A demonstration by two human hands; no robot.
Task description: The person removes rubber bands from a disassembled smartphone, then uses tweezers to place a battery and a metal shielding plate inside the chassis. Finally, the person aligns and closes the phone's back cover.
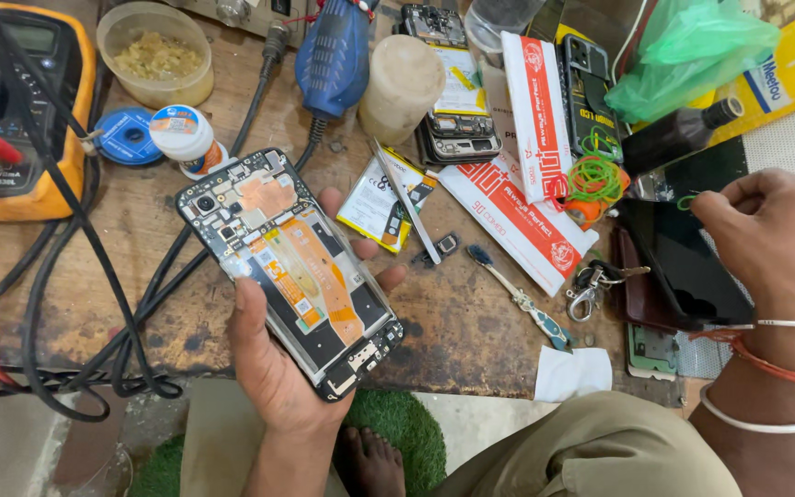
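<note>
Copper foil and orange flex strips show on the opened phone, which sits at centre-left of the frame, back cover off, tilted with its camera end toward the upper left. I have my left hand clamped on it from below, thumb along its left edge and fingertips curling past its right edge. My right hand, at the right edge of the frame, has its fingers pinched together on a thin green rubber band above a dark phone screen. A pile of green bands lies just left of that. A yellow multimeter fills the upper left corner, on the worn wooden bench.
</note>
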